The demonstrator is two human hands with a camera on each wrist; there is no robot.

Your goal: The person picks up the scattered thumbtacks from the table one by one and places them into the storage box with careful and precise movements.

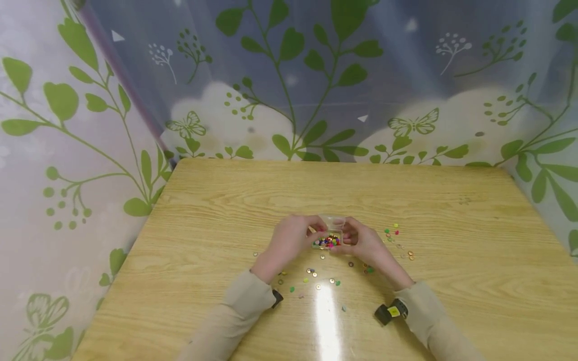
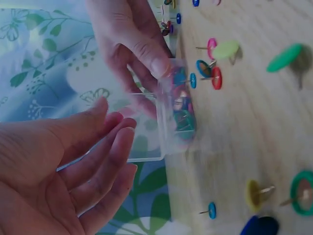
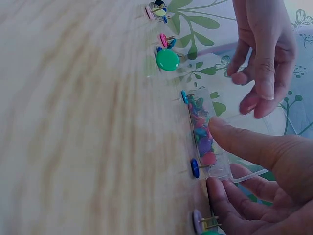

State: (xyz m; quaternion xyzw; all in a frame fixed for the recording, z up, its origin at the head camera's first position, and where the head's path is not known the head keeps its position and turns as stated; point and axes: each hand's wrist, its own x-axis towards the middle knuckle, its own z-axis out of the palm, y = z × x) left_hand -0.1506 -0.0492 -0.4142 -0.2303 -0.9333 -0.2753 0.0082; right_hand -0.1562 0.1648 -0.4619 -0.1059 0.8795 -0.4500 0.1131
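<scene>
A small clear plastic box (image 1: 341, 238), its hinged lid (image 1: 333, 220) raised at the back, holds many colorful thumbtacks (image 1: 328, 241). My right hand (image 1: 367, 244) grips the box at its right end, the thumb (image 3: 244, 142) on the near side and the fingers lower down around the end. Over the left part of the box hovers my left hand (image 1: 289, 239). Its fingers (image 2: 110, 169) are loosely bent, and nothing shows between them and the thumb in either wrist view.
Loose thumbtacks lie scattered on the wooden table (image 1: 217, 200), such as a green one (image 3: 167, 59) and a red one (image 2: 216, 78). More tacks (image 1: 410, 254) are spread to the right of the right hand. A leaf-patterned curtain (image 1: 253, 125) hangs behind the table's far edge.
</scene>
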